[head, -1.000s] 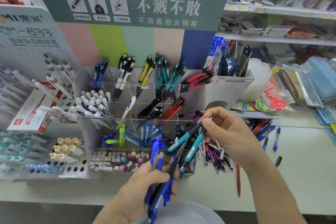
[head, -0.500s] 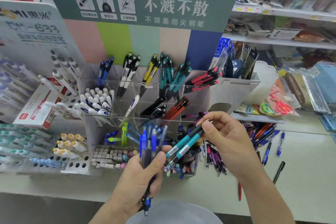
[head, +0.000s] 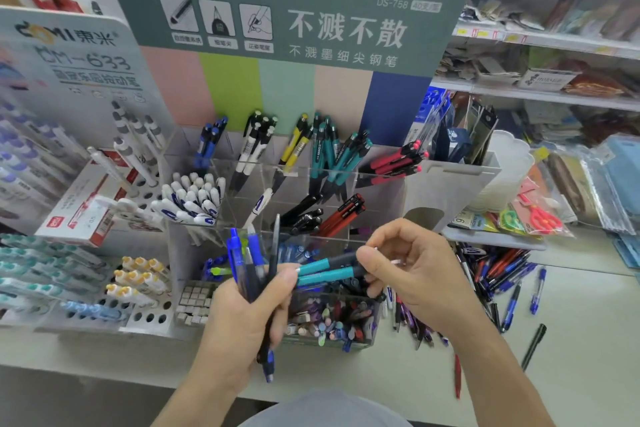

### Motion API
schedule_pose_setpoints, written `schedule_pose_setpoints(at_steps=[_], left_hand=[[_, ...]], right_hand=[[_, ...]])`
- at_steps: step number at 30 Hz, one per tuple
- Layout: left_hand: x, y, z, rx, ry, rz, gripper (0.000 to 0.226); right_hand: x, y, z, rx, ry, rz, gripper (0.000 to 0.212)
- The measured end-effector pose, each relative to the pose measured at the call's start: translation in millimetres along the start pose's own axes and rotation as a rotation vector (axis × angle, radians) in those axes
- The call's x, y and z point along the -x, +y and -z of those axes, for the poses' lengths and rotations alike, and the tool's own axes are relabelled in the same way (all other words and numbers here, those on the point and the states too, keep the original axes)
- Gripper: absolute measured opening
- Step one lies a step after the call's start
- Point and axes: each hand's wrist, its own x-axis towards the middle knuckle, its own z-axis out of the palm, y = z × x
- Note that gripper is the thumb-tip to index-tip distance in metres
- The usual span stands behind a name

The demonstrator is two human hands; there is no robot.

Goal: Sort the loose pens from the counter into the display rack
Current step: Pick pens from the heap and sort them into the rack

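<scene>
The two teal pens (head: 323, 272) lay almost horizontal in front of the clear display rack (head: 346, 177), long axes running left to right with a slight upward tilt toward the right, dark grip ends at the right and teal barrels pointing left. The right hand (head: 415, 274) pinched their dark ends between curled fingers and thumb, and their left ends touched the thumb of the left hand (head: 249, 322). The left hand was closed around a bundle of blue pens (head: 252, 267), long axes near vertical, clip ends up and tips protruding below the palm. Compared with the frame half a second earlier, the teal pens had levelled from a steeper diagonal and their left ends had closed on the left thumb; the bundle remained upright in the same grip. The rack's upper row held blue, white-and-black, yellow, teal and red pens in separate compartments, all leaning; the middle row held white-capped, black and red-brown pens. Both hands and the held pens obscured the rack's lower front compartments. A pile of loose pens (head: 498, 274) lay on the counter (head: 571, 340) to the right of the right hand, with one black pen (head: 534, 345) and one red pen (head: 458, 376) lying apart, nearer the counter edge
</scene>
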Motion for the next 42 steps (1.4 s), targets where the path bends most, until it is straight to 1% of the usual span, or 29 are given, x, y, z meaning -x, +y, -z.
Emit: schedule_pose_setpoints(at_steps=[2, 3, 4, 6, 7, 9, 10, 11, 13, 15, 18, 20, 22, 24, 26, 29, 32, 33, 35, 38, 42], left_hand=[[-4.2, 9.6, 6.8, -0.12, -0.036, 0.005, 0.039], [-6.0, 14.7, 11.1, -0.211, -0.089, 0.011, 0.034], [-7.8, 19.7, 14.4, -0.3, -0.147, 0.016, 0.027], [-12.5, 27.4, 17.6, -0.439, -0.247, 0.008, 0.009], [-15.1, 29.7, 17.2, -0.488, -0.296, -0.004, 0.005], [-18.5, 34.4, 10.6, -0.535, -0.373, -0.029, 0.005], [-19.8, 36.7, 7.0, -0.541, -0.388, -0.047, 0.005], [-21.4, 37.5, 4.1, -0.545, -0.388, -0.068, 0.006], [-24.7, 37.9, 0.8, -0.547, -0.354, -0.104, 0.006], [-27.6, 36.5, 0.0, -0.523, -0.326, -0.115, 0.005], [-30.3, 36.0, -0.5, -0.464, -0.294, -0.116, 0.004], [-31.5, 36.6, -0.7, -0.431, -0.276, -0.139, 0.006], [-32.6, 36.3, -2.1, -0.404, -0.253, -0.161, 0.011], [-33.2, 34.5, -5.0, -0.328, -0.195, -0.175, 0.015], [-33.6, 34.6, -7.4, -0.178, -0.103, -0.146, 0.018], [-34.1, 41.1, -8.9, 0.014, -0.031, -0.049, 0.022], [-33.9, 46.2, -15.8, 0.131, -0.068, 0.014, 0.027], [-33.1, 47.7, -19.8, 0.178, -0.085, 0.03, 0.028], [-30.4, 50.5, -27.1, 0.256, -0.123, 0.06, 0.029], [-27.6, 52.0, -32.1, 0.283, -0.172, 0.089, 0.033], [-27.2, 47.5, -32.4, 0.271, -0.171, 0.123, 0.038]], right_hand=[[-3.2, -1.7, 12.0, 0.155, -0.153, -0.044, 0.01], [-5.3, -4.3, 17.2, 0.261, -0.231, -0.05, 0.009], [-7.0, -8.2, 20.3, 0.367, -0.316, -0.051, 0.008], [-11.9, -15.3, 18.5, 0.549, -0.5, -0.055, 0.016], [-14.8, -17.8, 14.1, 0.599, -0.593, -0.053, 0.02], [-18.6, -19.4, 1.9, 0.641, -0.761, -0.023, 0.022], [-20.7, -18.1, -2.7, 0.646, -0.803, -0.007, 0.024], [-23.0, -16.5, -4.9, 0.642, -0.807, -0.011, 0.027], [-25.8, -15.9, -3.8, 0.614, -0.763, -0.036, 0.026], [-25.2, -16.1, -3.4, 0.582, -0.773, -0.029, 0.028], [-19.6, -13.8, -5.7, 0.48, -0.81, -0.011, 0.044], [-18.2, -9.9, -6.3, 0.421, -0.784, -0.017, 0.046], [-20.3, -3.3, -6.1, 0.388, -0.765, -0.027, 0.043], [-23.9, 0.0, -3.8, 0.301, -0.747, -0.06, 0.033], [-28.5, -1.7, 2.7, 0.202, -0.689, -0.065, 0.024], [-36.7, -13.1, 13.8, -0.021, -0.504, 0.03, 0.023], [-47.0, -31.8, 8.6, -0.345, -0.29, 0.217, 0.024], [-51.9, -36.3, 4.2, -0.391, -0.203, 0.281, 0.024], [-59.2, -45.9, -4.6, -0.346, -0.05, 0.362, 0.025], [-65.7, -61.1, -14.8, -0.215, 0.122, 0.446, 0.028], [-78.2, -65.8, -22.2, -0.099, 0.335, 0.558, 0.02]])
